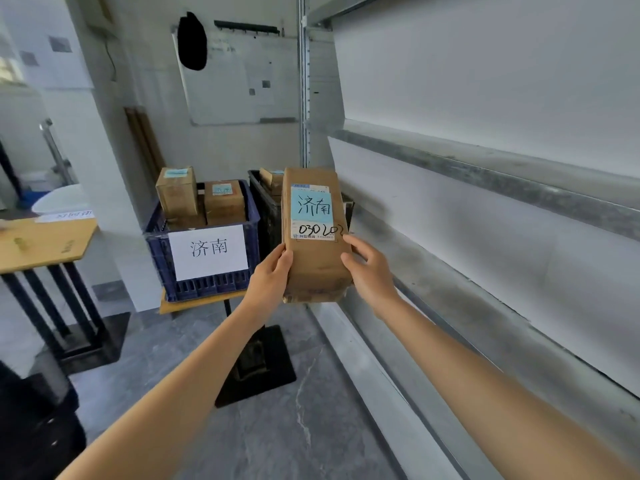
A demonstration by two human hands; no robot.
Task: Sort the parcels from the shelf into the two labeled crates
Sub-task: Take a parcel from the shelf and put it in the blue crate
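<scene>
The left grip [273,275] and the right grip [367,271], both bare hands, curled round the lower sides of an oblong brown cardboard parcel [313,268], holding it in the air beside the grey metal shelf [450,292]. Its long axis stood nearly upright, with the pale blue sticker [311,206] reading 济南 at the upper end and facing the camera. Beyond it, a dark blue plastic crate [207,289] with a white 济南 sheet [207,251] held more brown parcels [223,199] on a small wooden worktop [180,306], a black crate [266,209] just beside it.

parcel [314,237] label: 济南, 030202; blue crate [204,258] sign: 济南.
</scene>
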